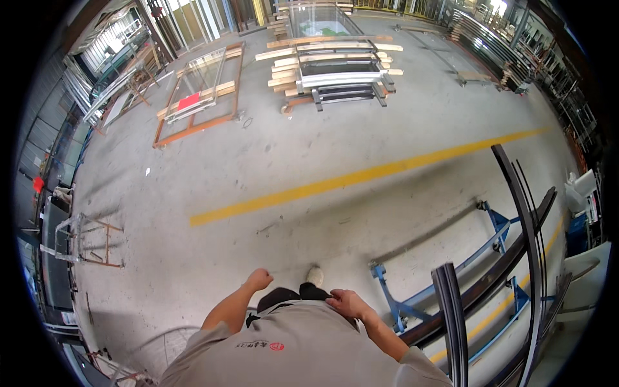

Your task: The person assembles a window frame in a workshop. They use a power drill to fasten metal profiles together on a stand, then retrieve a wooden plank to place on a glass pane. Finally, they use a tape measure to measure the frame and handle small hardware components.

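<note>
Left hand is curled into a loose fist, holding nothing, hanging over the rough grey concrete floor. Right hand lies flat with fingers loosely spread against the dark trousers at the hip, gripping nothing. Nearest item to the right hand: a blue steel trolley rack on castors, carrying long dark curved metal profiles with a smooth finish, lying well apart from the fingers. A painted yellow line crosses the floor. Farther off, pale timber battens and metal frames sit stacked.
</note>
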